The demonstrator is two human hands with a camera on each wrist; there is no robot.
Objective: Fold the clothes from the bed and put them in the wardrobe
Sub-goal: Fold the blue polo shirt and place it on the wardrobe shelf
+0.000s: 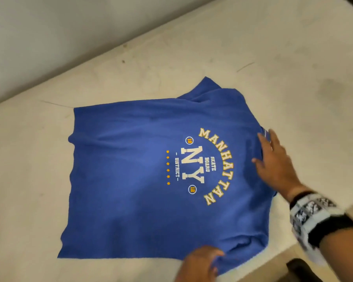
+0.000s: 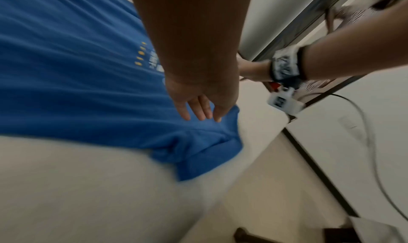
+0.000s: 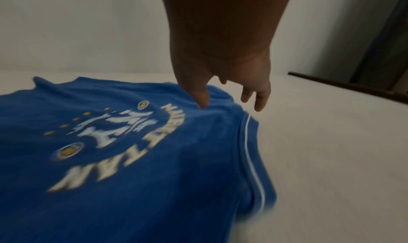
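A blue T-shirt with a "MANHATTAN NY" print lies spread face-up on the cream bed, its collar toward the person's right and its hem toward the wall that runs along the bed's far side. Bare mattress surrounds the shirt on the far, left and right sides; the near sleeve lies bunched close to the bed's near edge, with floor below it. The right hand rests on the fabric by the collar, fingers straight and spread apart. The left hand sits on the near sleeve area with fingers loosely extended on the cloth; the head view hints at fabric bunched under it, but a firm pinch cannot be told. A dark cable and a dark-framed piece of furniture stand beyond the bed's end.
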